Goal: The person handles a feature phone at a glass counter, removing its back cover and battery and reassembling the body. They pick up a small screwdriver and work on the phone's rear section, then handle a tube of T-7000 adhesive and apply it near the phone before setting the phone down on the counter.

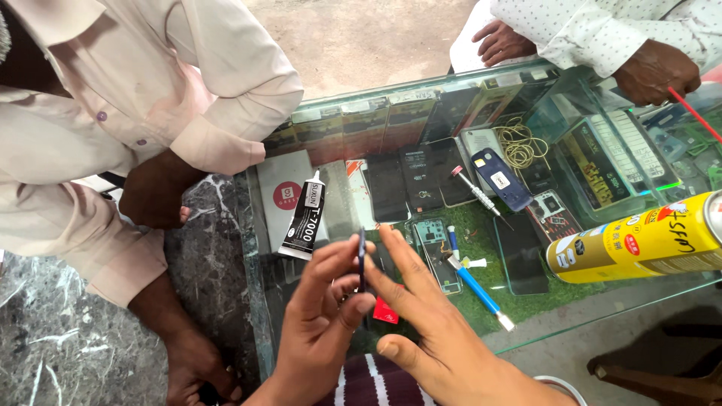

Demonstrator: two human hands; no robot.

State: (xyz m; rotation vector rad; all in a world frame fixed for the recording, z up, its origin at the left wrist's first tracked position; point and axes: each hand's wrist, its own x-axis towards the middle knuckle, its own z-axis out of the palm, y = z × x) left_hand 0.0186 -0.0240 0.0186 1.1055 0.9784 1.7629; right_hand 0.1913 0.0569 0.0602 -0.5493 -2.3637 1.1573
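- Left hand [320, 316] and right hand [429, 323], fingers partly curled, pinch a thin phone [362, 259] edge-on, lower centre of frame.
- Step in hand: likely inspecting the edge seam.
- Next move calls for steady grip; glue tube [303, 219] lies just upper left.

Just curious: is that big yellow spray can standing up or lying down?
Lying down: the yellow spray can rests on its side on the glass counter.

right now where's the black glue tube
In the head view the black glue tube lies on the glass counter, left of centre, just above the left hand and beside a grey box.
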